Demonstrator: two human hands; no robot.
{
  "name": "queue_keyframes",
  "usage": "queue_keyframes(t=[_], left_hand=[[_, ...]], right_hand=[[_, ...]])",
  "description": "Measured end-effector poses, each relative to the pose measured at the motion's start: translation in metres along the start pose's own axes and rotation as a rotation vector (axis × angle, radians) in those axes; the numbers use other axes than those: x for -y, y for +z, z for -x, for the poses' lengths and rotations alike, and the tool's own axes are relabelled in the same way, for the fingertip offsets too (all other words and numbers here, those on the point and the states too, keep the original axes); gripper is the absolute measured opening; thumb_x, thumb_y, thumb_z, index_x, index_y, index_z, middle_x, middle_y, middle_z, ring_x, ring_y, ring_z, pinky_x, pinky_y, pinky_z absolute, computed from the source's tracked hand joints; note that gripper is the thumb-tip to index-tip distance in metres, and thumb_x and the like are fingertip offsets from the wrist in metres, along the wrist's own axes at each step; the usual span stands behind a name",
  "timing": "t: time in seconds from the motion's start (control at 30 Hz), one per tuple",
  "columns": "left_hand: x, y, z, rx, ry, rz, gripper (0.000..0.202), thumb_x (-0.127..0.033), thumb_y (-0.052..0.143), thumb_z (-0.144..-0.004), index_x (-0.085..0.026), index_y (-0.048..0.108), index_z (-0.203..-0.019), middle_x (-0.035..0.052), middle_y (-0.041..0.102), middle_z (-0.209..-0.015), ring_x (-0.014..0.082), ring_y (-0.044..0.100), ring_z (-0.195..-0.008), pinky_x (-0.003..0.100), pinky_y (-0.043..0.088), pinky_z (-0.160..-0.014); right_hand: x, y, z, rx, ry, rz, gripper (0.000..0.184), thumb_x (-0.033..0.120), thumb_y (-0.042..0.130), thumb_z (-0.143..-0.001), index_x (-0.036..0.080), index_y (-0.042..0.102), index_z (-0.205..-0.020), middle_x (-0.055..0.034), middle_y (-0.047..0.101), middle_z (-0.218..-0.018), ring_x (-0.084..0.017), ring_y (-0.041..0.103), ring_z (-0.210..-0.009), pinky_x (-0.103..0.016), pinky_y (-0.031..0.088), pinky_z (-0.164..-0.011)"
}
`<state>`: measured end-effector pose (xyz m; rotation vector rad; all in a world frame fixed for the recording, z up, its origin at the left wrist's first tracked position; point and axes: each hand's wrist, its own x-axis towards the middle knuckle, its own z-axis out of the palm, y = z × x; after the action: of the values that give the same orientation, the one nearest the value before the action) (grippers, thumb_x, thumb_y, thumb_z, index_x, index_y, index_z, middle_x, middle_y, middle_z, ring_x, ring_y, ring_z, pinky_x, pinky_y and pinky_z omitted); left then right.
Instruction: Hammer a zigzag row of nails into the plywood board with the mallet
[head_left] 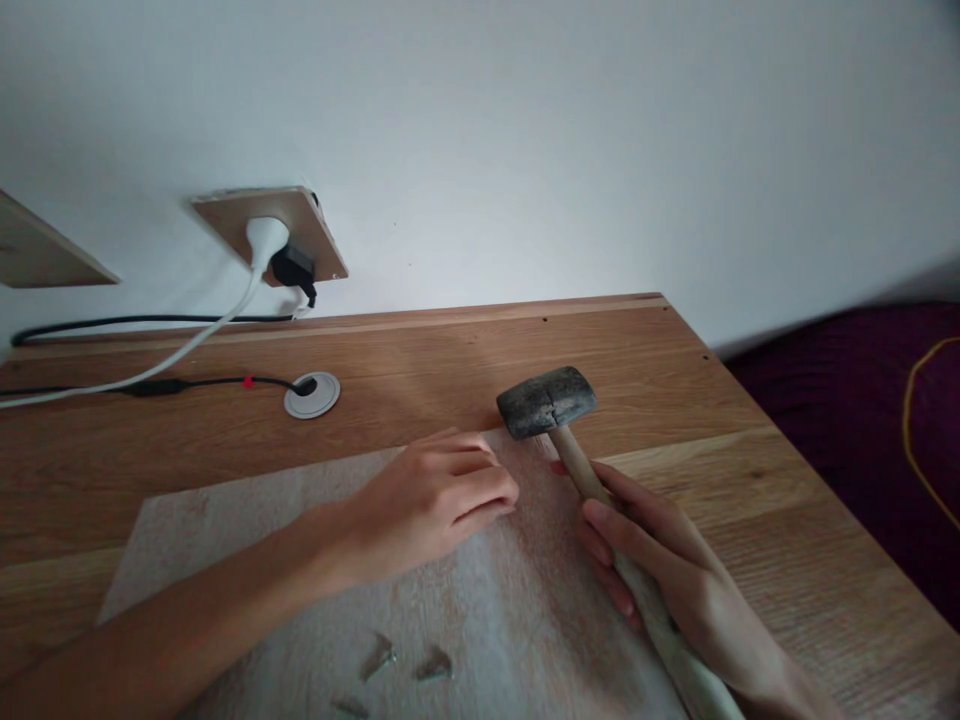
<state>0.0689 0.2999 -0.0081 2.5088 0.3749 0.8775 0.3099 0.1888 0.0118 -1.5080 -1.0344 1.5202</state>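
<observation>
My right hand (667,570) is wrapped round the wooden handle of a mallet (546,402), whose worn black head points up and left, above the far edge of a pale wood-grain board (285,610). Just left of the mallet, my left hand (450,490) rests over the board with its fingers curled and pressed together. Whatever they may hold is hidden. Small metal pieces that look like screws, one (381,660) beside another (436,668), lie on the board near the bottom of the view. A third is partly visible below them.
Under the board is a brown wooden tabletop (720,480) against a white wall. A cable grommet (312,396) sits at the back left. Above it, a wall socket (315,240) holds a white plug (266,240) and a black one. Purple fabric (840,400) lies beyond the right edge.
</observation>
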Motion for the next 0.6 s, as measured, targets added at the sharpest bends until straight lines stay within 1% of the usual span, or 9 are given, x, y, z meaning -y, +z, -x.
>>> queue_keyframes(t=[0.07, 0.13, 0.2, 0.27, 0.33, 0.4, 0.6], left_hand=[[0.000, 0.001, 0.000, 0.011, 0.029, -0.065, 0.015, -0.015, 0.063, -0.108, -0.015, 0.069, -0.095, 0.0021, 0.075, -0.087, 0.0156, 0.069, -0.087, 0.029, 0.053, -0.082], [0.001, 0.001, -0.001, 0.020, 0.069, -0.132, 0.017, -0.011, 0.060, -0.109, -0.015, 0.069, -0.095, 0.0027, 0.076, -0.087, 0.0164, 0.070, -0.087, 0.030, 0.052, -0.080], [0.002, 0.001, -0.001, 0.036, 0.105, -0.174, 0.018, -0.008, 0.058, -0.109, -0.016, 0.068, -0.096, 0.0033, 0.077, -0.088, 0.0170, 0.070, -0.088, 0.031, 0.052, -0.079], [0.003, 0.001, -0.002, 0.053, 0.129, -0.185, 0.020, -0.007, 0.056, -0.108, -0.016, 0.068, -0.096, 0.0034, 0.077, -0.087, 0.0173, 0.070, -0.088, 0.032, 0.052, -0.079], [0.005, 0.000, -0.002, 0.062, 0.142, -0.180, 0.021, -0.006, 0.054, -0.108, -0.017, 0.068, -0.096, 0.0035, 0.077, -0.087, 0.0175, 0.070, -0.089, 0.031, 0.054, -0.080], [0.007, -0.001, -0.003, 0.060, 0.142, -0.174, 0.021, -0.006, 0.054, -0.108, -0.017, 0.069, -0.097, 0.0042, 0.077, -0.088, 0.0175, 0.071, -0.090, 0.030, 0.056, -0.081], [0.014, 0.000, -0.002, 0.054, 0.133, -0.147, 0.015, -0.014, 0.059, -0.108, -0.017, 0.072, -0.102, 0.0059, 0.077, -0.091, 0.0187, 0.071, -0.091, 0.031, 0.060, -0.083]], right_hand=[[-0.004, 0.004, -0.001, -0.035, 0.000, 0.014, 0.038, 0.058, 0.065, -0.105, 0.021, 0.067, -0.113, 0.0075, 0.054, -0.069, -0.009, 0.049, -0.046, -0.023, 0.037, -0.041], [-0.008, 0.010, 0.000, -0.121, -0.044, 0.094, 0.039, 0.059, 0.063, -0.105, 0.021, 0.066, -0.116, 0.0085, 0.053, -0.064, -0.010, 0.047, -0.045, -0.024, 0.037, -0.041], [-0.011, 0.017, 0.000, -0.233, -0.113, 0.220, 0.037, 0.058, 0.061, -0.105, 0.022, 0.067, -0.111, 0.0090, 0.051, -0.059, -0.012, 0.047, -0.045, -0.025, 0.038, -0.044], [-0.011, 0.024, 0.001, -0.288, -0.157, 0.312, 0.034, 0.057, 0.060, -0.104, 0.023, 0.066, -0.101, 0.0084, 0.051, -0.055, -0.013, 0.048, -0.047, -0.025, 0.040, -0.046], [-0.009, 0.029, 0.000, -0.284, -0.164, 0.326, 0.033, 0.055, 0.058, -0.104, 0.025, 0.062, -0.091, 0.0076, 0.052, -0.055, -0.013, 0.050, -0.047, -0.025, 0.041, -0.045], [-0.007, 0.031, -0.002, -0.283, -0.153, 0.294, 0.034, 0.054, 0.057, -0.104, 0.026, 0.058, -0.085, 0.0076, 0.053, -0.056, -0.012, 0.050, -0.045, -0.025, 0.041, -0.044], [-0.003, 0.033, -0.005, -0.315, -0.178, 0.290, 0.032, 0.053, 0.061, -0.100, 0.027, 0.056, -0.083, 0.0071, 0.054, -0.057, -0.012, 0.052, -0.044, -0.027, 0.041, -0.044]])
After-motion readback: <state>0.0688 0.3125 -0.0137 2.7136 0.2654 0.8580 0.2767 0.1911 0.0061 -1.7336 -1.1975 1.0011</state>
